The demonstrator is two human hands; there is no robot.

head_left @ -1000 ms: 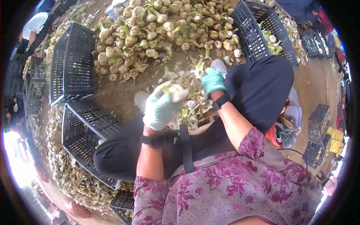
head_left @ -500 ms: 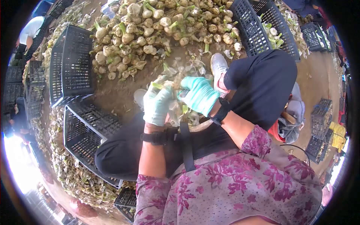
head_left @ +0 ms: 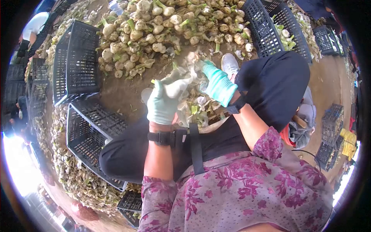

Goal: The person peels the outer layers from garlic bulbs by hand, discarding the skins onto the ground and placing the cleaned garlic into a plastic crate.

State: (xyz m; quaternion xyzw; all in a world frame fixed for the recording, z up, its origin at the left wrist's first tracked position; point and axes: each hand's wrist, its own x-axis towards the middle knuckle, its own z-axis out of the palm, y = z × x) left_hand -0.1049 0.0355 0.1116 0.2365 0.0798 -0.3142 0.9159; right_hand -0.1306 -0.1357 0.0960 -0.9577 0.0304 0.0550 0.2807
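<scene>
My left hand [head_left: 162, 104], in a pale green glove, is closed round a whitish garlic bulb [head_left: 176, 89] in front of my lap. A short green stem end shows above its thumb. To the right, my right hand [head_left: 219, 85], in a brighter teal glove, is blurred at the fingertips, beside loose papery skins [head_left: 194, 77]; what its fingers hold, if anything, is too smeared to tell. Peeled skins and scraps [head_left: 201, 110] lie just below the hands. Beyond them spreads a big heap of garlic bulbs [head_left: 154, 29] with stems.
Black crates stand at the left [head_left: 79, 62], beside my left knee [head_left: 87, 135], and at the upper right [head_left: 264, 33], where one holds white and green pieces. A person's pale-sleeved arm shows at the upper left. Cloths [head_left: 305, 123] lie beside my right leg.
My hands have moved apart: the right has gone up and to the right, trailing papery skins. The whitish bulb in my left hand now shows more clearly.
</scene>
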